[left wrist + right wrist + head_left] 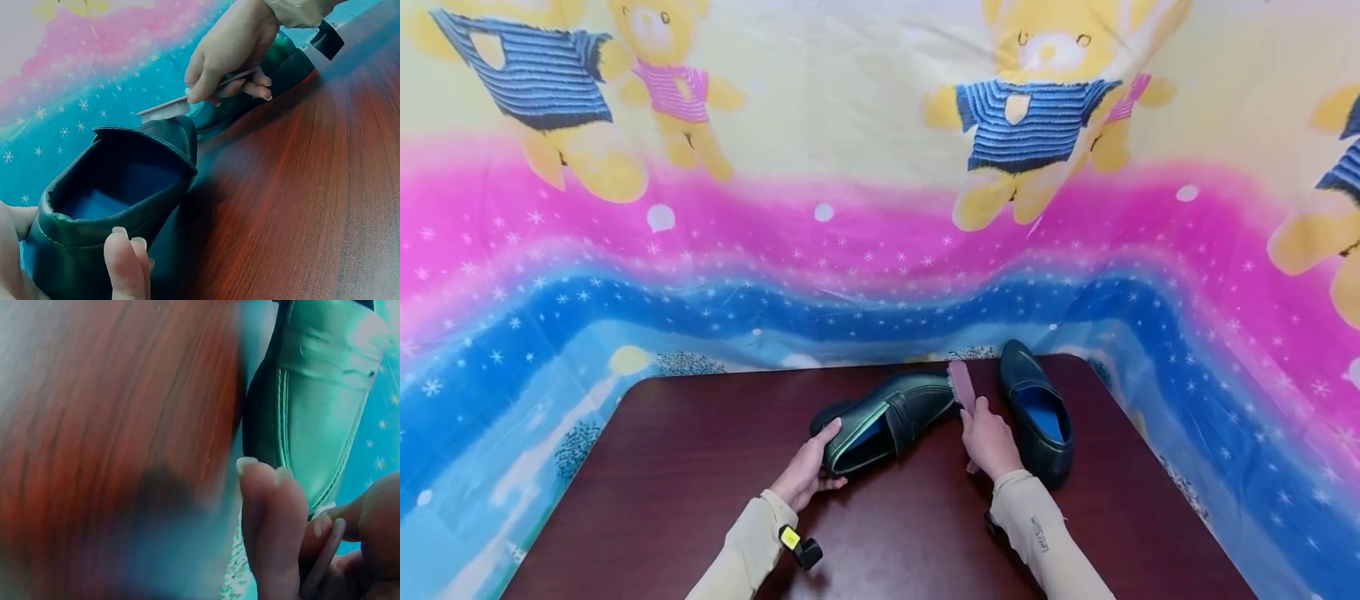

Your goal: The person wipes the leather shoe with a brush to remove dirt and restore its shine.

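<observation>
A dark leather loafer (921, 404) is tilted above the table, its heel gripped by my left hand (805, 473). In the left wrist view, that hand's fingers (125, 262) wrap round the loafer's heel end (72, 250). My right hand (991, 437) pinches a pinkish brush (961, 385) by its handle. Its pale bristles meet the loafer's toe in the left wrist view. The right wrist view shows the loafer's shiny upper (322, 419) just beyond the right fingers (272, 519), with the brush handle (326, 556) between fingers and thumb.
A second dark loafer (1047, 458) with a blue insole stands on the table to the right, close beside my right hand. The reddish-brown table (685, 483) ends at a printed cloth backdrop (820, 275) that wraps round the back and sides.
</observation>
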The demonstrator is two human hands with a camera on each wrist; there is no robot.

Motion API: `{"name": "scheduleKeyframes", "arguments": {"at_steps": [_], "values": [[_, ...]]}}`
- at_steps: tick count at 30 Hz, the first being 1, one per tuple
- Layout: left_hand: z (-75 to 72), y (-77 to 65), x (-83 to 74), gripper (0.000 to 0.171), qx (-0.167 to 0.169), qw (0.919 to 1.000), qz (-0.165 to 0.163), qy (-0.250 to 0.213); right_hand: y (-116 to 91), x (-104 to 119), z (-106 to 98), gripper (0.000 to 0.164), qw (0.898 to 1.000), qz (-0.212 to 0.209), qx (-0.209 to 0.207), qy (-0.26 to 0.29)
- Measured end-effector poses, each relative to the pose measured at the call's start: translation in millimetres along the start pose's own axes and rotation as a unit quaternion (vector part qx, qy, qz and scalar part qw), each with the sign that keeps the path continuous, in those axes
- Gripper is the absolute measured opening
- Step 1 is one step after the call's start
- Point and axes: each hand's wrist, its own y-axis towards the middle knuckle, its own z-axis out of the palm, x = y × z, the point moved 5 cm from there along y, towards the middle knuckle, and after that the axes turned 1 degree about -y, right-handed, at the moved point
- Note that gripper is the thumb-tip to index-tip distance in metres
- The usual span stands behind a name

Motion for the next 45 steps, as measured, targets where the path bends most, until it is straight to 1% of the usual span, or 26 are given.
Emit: {"name": "scheduleKeyframes", "arguments": {"at_steps": [2,4,6,9,13,17,20,22,26,29,32,36,41,43,45], "values": [[-0.6,1.1,-1.0,0.076,0.000,1.0000,-0.001,-0.001,0.4,-4.2,-3.6,0.029,1.000,0.016,0.004,0.002],[-1.2,1.7,-1.9,0.075,-0.002,1.0000,-0.002,-0.003,0.4,-6.8,-5.8,0.029,1.000,0.024,0.008,0.007],[-1.4,2.1,-2.2,0.075,-0.005,1.0000,0.001,-0.004,-0.4,-7.4,-7.2,0.029,1.000,0.025,0.008,0.010],[-0.5,0.8,-2.0,0.074,-0.005,1.0000,0.004,-0.004,-1.0,-7.7,-6.7,0.027,1.000,0.018,-0.005,0.014],[0.7,-1.3,-0.5,0.072,-0.002,1.0000,0.003,-0.003,-3.5,-3.0,-3.4,0.026,0.999,-0.005,-0.024,0.026],[0.2,-0.7,-1.0,0.073,-0.002,1.0000,0.006,-0.002,-5.1,12.7,1.8,0.023,0.998,-0.052,-0.026,0.032],[0.0,0.3,-1.5,0.075,-0.001,0.9999,0.011,-0.003,-4.3,24.6,6.5,0.021,0.996,-0.084,-0.031,0.010],[-0.1,0.1,-0.4,0.075,-0.001,1.0000,0.007,-0.004,-3.7,28.4,9.8,0.021,0.996,-0.089,-0.030,-0.004],[-0.5,-0.6,3.2,0.074,-0.001,1.0000,0.000,-0.004,-3.8,24.8,16.5,0.028,0.998,-0.062,-0.009,-0.015],[-0.3,-0.3,3.2,0.074,0.001,1.0000,0.000,-0.003,-3.2,17.0,17.7,0.027,0.999,-0.033,0.004,-0.009],[0.8,0.2,1.3,0.075,0.003,1.0000,0.004,0.001,-1.8,9.0,13.9,0.024,1.000,-0.008,0.006,-0.006],[2.1,-1.5,0.0,0.076,-0.003,1.0000,0.000,-0.002,0.6,-4.2,8.3,0.027,1.000,0.028,0.000,-0.012],[1.9,-2.4,0.1,0.074,-0.004,1.0000,-0.004,-0.004,1.0,-14.8,5.3,0.028,0.999,0.037,-0.017,-0.033],[1.6,-2.0,-0.3,0.075,-0.003,1.0000,-0.003,-0.004,-0.4,-13.3,4.1,0.028,0.999,0.035,-0.021,-0.024],[1.4,-1.3,0.2,0.075,-0.004,1.0000,-0.002,-0.005,-2.3,-9.1,3.4,0.028,0.999,0.033,-0.020,-0.003]]}}
